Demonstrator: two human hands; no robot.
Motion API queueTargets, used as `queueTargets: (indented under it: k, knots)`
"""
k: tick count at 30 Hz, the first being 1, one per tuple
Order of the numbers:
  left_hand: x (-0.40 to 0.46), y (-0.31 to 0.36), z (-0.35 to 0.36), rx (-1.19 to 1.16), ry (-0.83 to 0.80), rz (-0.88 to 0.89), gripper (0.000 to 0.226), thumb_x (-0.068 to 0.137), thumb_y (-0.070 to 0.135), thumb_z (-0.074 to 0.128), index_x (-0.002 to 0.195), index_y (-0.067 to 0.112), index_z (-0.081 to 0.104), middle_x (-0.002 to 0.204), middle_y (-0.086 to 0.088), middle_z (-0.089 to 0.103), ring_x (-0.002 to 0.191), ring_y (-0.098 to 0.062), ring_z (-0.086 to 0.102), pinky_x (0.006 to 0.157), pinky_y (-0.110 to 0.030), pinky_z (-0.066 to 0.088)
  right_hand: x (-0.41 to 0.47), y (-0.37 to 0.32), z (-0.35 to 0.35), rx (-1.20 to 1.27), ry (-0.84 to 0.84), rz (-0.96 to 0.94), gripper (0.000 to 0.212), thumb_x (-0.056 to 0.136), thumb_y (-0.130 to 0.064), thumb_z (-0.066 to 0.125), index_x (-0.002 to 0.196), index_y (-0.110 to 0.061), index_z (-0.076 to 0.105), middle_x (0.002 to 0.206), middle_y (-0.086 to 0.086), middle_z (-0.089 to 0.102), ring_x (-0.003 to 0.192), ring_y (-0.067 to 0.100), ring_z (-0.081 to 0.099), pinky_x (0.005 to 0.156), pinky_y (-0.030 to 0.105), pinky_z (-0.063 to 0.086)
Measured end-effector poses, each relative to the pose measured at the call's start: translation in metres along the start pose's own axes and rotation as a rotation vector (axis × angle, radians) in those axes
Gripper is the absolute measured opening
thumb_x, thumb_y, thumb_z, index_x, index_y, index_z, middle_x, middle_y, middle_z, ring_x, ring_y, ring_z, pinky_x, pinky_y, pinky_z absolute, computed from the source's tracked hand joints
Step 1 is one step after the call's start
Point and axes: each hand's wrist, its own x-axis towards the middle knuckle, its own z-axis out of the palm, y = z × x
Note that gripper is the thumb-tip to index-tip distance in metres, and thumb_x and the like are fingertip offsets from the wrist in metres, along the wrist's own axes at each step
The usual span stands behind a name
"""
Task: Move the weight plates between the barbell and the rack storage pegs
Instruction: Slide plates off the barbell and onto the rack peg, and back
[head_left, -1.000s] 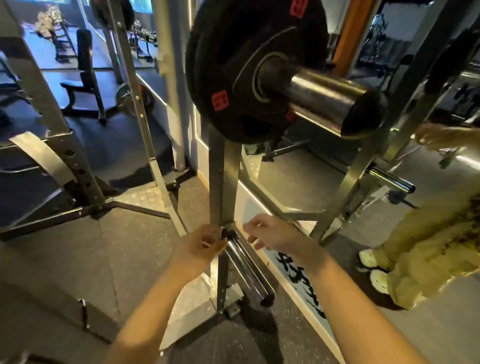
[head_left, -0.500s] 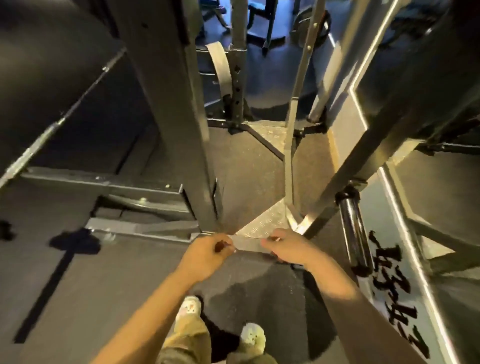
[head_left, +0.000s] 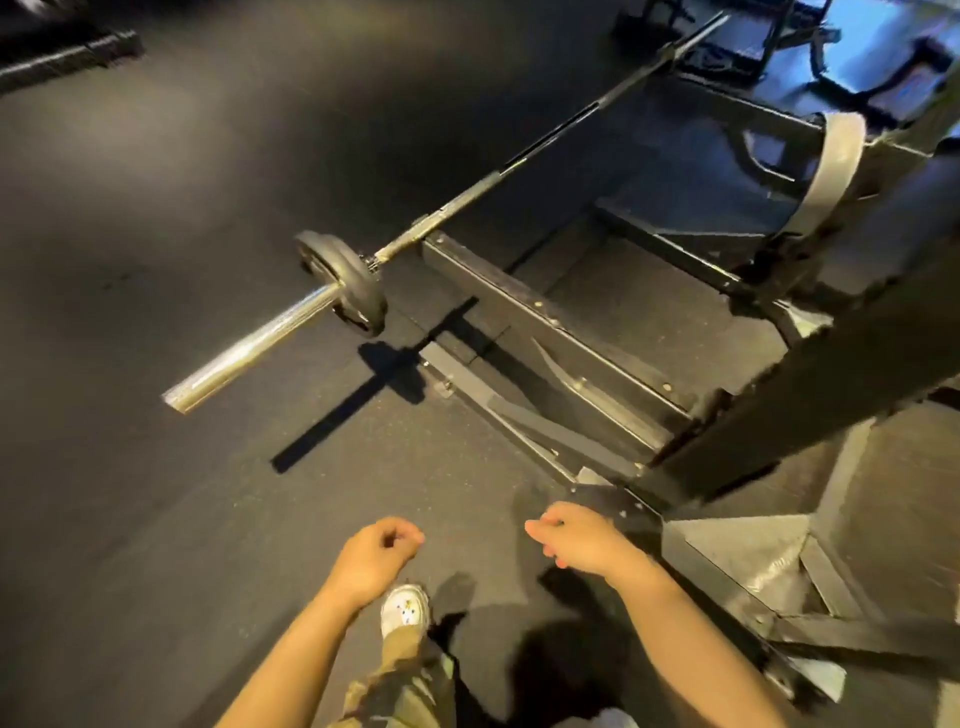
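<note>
Your left hand (head_left: 375, 555) is loosely curled and holds nothing. Your right hand (head_left: 576, 540) hangs relaxed, also holding nothing. The barbell (head_left: 249, 353) lies on the floor (head_left: 130, 519) at 11 o'clock from your hands, well apart. One small plate (head_left: 345, 291) sits on its sleeve. The rack (head_left: 597, 353) base is at 1 o'clock. No writing is legible.

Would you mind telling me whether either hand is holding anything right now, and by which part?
Nothing is held. The left hand and right hand hang loosely curled above the floor, well short of the barbell.
</note>
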Motion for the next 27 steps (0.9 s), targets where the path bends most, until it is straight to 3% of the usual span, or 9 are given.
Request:
queueTargets:
  k: [5,9,15,18,23,27]
  knots:
    - [0.034,-0.042,-0.113,-0.106,0.160,-0.059,0.006,0.091,0.024,0.061,0.089,0.023,0.066,0.091,-0.002,0.069,0.090,-0.021,0.063,0.085,-0.031,0.048,0.037,-0.125,0.052,-0.142,-0.127,-0.126,0.026,0.092,-0.049,0.049,0.090,-0.024,0.054,0.098,-0.003,0.062,0.095,0.019,0.060,0.089,0.034,0.045]
    - [0.046,-0.056,-0.174,-0.184,0.238,-0.058,0.006,0.091,0.027,0.060,0.089,0.027,0.065,0.091,0.001,0.069,0.089,-0.018,0.064,0.087,-0.033,0.049,0.060,-0.188,0.060,-0.170,-0.086,-0.169,0.024,0.092,-0.048,0.051,0.086,-0.025,0.053,0.099,-0.002,0.064,0.091,0.017,0.061,0.084,0.033,0.046]
    - [0.043,-0.083,-0.193,-0.295,0.253,-0.127,0.010,0.095,0.025,0.055,0.097,0.023,0.064,0.095,-0.001,0.068,0.087,-0.015,0.062,0.077,-0.028,0.047,0.099,-0.254,0.060,-0.181,0.020,-0.211,0.024,0.093,-0.042,0.054,0.077,-0.024,0.048,0.092,0.003,0.062,0.084,0.021,0.058,0.082,0.034,0.045]
    - [0.050,-0.090,-0.204,-0.288,0.208,-0.167,0.010,0.094,0.023,0.057,0.100,0.019,0.064,0.098,-0.008,0.069,0.087,-0.018,0.062,0.073,-0.026,0.045,0.118,-0.284,0.062,-0.174,-0.016,-0.251,0.021,0.093,-0.040,0.054,0.085,-0.021,0.051,0.090,0.001,0.060,0.083,0.019,0.057,0.078,0.032,0.043]
    - [0.093,-0.073,-0.245,-0.220,0.243,-0.178,0.020,0.093,0.031,0.058,0.111,0.022,0.061,0.098,-0.002,0.067,0.094,-0.018,0.063,0.083,-0.031,0.046,0.158,-0.324,0.035,-0.163,0.009,-0.255,0.023,0.093,-0.040,0.054,0.102,-0.019,0.050,0.104,0.003,0.059,0.095,0.018,0.054,0.080,0.028,0.038]
    - [0.166,-0.031,-0.289,-0.075,0.276,-0.108,0.026,0.093,0.030,0.058,0.118,0.022,0.055,0.078,0.003,0.059,0.073,-0.013,0.056,0.073,-0.025,0.044,0.209,-0.364,-0.008,-0.162,0.129,-0.215,0.038,0.090,-0.049,0.054,0.115,-0.020,0.050,0.113,0.004,0.057,0.106,0.022,0.054,0.082,0.031,0.042]
